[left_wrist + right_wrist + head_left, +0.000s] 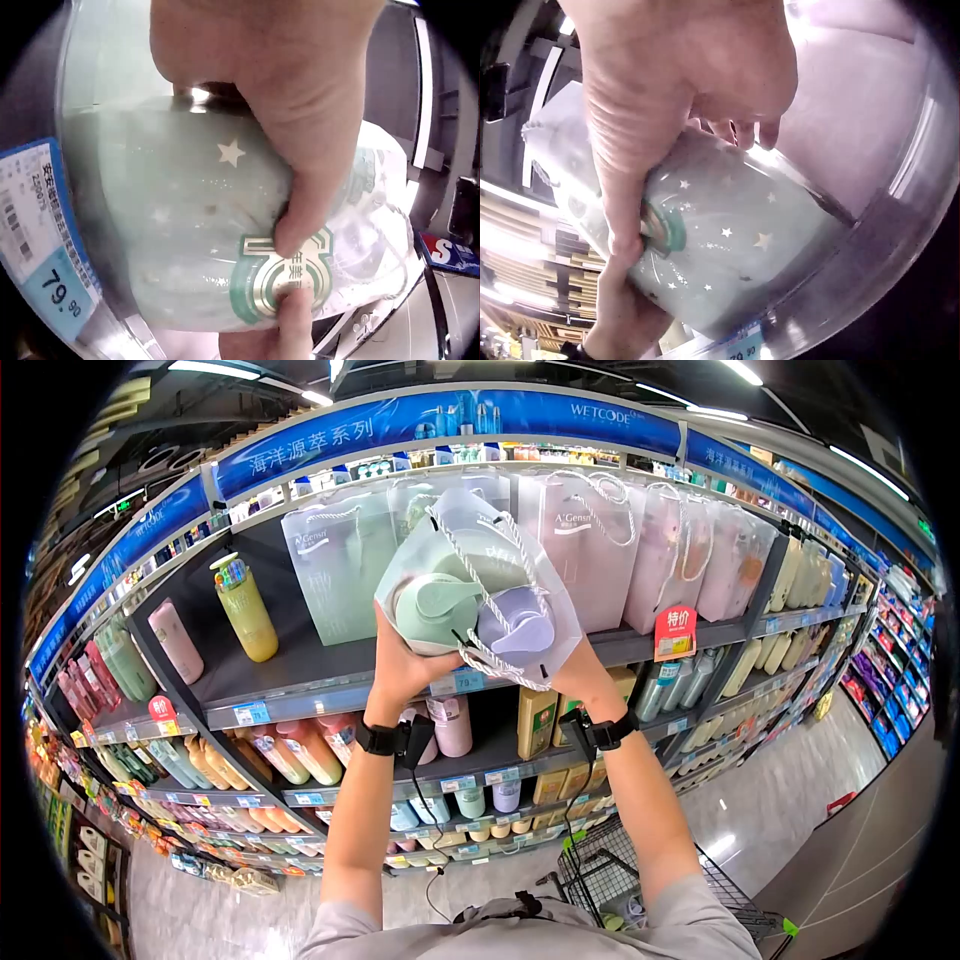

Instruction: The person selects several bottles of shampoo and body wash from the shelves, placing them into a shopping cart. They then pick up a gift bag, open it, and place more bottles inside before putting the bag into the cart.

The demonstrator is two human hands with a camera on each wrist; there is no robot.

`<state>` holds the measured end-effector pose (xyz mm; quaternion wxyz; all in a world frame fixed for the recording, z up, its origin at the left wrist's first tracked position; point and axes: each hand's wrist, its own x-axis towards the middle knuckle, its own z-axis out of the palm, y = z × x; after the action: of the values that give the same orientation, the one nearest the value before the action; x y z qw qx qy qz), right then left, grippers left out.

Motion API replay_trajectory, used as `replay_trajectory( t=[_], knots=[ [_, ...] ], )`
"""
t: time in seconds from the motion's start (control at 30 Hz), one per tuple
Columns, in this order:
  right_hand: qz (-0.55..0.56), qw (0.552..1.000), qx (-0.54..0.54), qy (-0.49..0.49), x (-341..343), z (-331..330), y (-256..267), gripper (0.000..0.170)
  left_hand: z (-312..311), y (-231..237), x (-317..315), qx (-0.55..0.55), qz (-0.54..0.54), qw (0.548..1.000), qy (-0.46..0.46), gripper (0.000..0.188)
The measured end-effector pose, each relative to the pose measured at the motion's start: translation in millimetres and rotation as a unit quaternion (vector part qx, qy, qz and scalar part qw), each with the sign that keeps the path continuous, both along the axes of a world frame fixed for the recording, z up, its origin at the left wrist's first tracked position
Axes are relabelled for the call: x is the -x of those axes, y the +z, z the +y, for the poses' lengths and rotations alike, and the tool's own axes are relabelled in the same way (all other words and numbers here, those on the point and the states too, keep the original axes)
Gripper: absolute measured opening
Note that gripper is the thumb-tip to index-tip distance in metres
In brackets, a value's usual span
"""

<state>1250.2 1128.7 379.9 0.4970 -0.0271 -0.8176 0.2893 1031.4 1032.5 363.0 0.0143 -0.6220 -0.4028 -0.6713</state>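
A shopper's left hand (395, 660) and right hand (583, 672) grip a frosted bag (470, 530) between them, fingers curled round its sides, at a supermarket shelf (290, 665). Both thumbs press beside one another on its green-and-gold emblem (319, 281). Between the two sets of fingers, a green pump bottle (420, 615) sits nearer the left and a lavender one (520, 625) nearer the right, white rope handles (486, 598) falling across them. A 79.90 price tag (56, 285) hangs near the left fingers. Beyond those stands a yellow bottle (245, 615); beyond the right, pink bags (580, 560). Whether the held bag's base touches the shelf cannot be told.
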Motion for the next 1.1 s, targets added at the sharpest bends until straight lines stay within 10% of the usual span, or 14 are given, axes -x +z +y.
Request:
replay_trajectory(
  t=[0.57,1.0,1.1],
  knots=[
    [0.040,0.999,-0.012,0.031,-16,-37,25,0.102,-54,37,-42,0.010,0.019,0.999,-0.026,0.061],
    [0.094,0.980,0.176,0.004,-102,-121,-59,0.103,-74,-100,-105,0.160,-0.114,0.959,-0.204,0.082],
    [0.083,0.976,0.155,-0.129,-121,-135,-75,0.099,-75,-124,-128,0.190,-0.128,0.945,-0.235,0.085]
  ],
)
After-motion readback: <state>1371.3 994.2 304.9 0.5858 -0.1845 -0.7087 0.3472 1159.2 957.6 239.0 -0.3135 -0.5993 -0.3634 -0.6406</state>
